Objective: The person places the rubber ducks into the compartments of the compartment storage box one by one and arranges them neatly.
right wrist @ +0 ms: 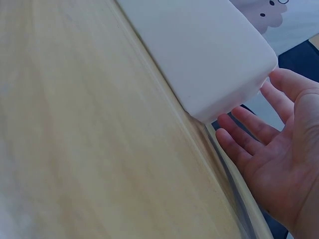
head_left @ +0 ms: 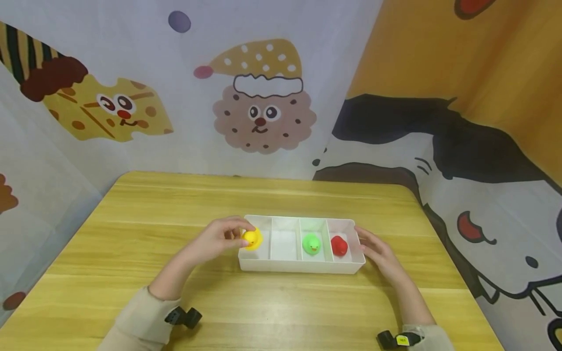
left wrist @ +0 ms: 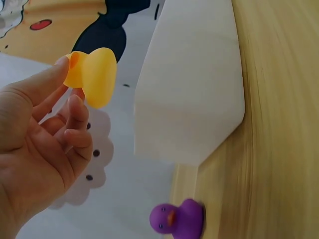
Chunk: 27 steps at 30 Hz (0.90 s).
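My left hand (head_left: 219, 238) pinches a yellow toy duck (head_left: 252, 237) between thumb and fingers. In the left wrist view the yellow duck is held up above the rim of a white divided box (head_left: 303, 266); from the head it overlaps the leftmost compartment. A green toy duck (head_left: 311, 244) sits in the third compartment, a red toy duck (head_left: 339, 245) in the rightmost one. My right hand (head_left: 378, 249) rests its thumb and fingertips against the box's right end, fingers fairly straight. A purple toy duck (left wrist: 185, 219) is on the table beyond the box's left end, hidden in the head view.
The box stands on a wooden table (head_left: 281, 302), its long side facing me. Behind and beside the table hangs a cloth (head_left: 325, 53) printed with cartoon figures. Black wrist cameras are strapped over both sleeves.
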{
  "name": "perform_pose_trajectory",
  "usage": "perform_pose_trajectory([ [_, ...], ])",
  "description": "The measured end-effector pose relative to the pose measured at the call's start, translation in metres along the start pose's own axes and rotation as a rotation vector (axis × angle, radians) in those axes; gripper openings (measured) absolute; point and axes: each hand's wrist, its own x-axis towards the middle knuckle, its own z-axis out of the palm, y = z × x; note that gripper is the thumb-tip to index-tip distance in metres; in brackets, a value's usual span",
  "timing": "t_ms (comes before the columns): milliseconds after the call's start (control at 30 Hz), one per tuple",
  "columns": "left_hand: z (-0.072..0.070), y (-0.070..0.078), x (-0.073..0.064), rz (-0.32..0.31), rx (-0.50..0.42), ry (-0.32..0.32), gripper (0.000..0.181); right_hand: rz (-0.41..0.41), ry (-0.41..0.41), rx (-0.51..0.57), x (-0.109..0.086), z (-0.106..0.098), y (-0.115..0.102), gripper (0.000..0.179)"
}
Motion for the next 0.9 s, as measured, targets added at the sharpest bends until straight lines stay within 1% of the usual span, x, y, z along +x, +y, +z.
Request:
perform_pose_trajectory([
  [200, 0.007, 0.003, 0.012, 0.011, -0.016, -0.020, 0.026, 0.026, 0.001, -0.002, 0.000, 0.000, 0.000, 0.046],
  [333, 0.012, 0.004, 0.019, 0.017, -0.013, -0.035, 0.026, 0.017, -0.002, -0.004, 0.000, 0.000, 0.000, 0.046],
  [467, 0.016, 0.006, 0.026, 0.010, -0.013, -0.044, 0.027, 0.009, -0.002, -0.007, 0.000, 0.000, 0.001, 0.046],
  [600, 0.021, 0.008, 0.032, 0.002, -0.024, -0.055, 0.027, 0.019, -0.001, -0.002, 0.000, 0.000, 0.000, 0.046],
  [900, 0.034, 0.004, 0.046, 0.024, -0.035, -0.083, 0.027, 0.007, -0.003, -0.007, 0.000, 0.001, -0.003, 0.046],
])
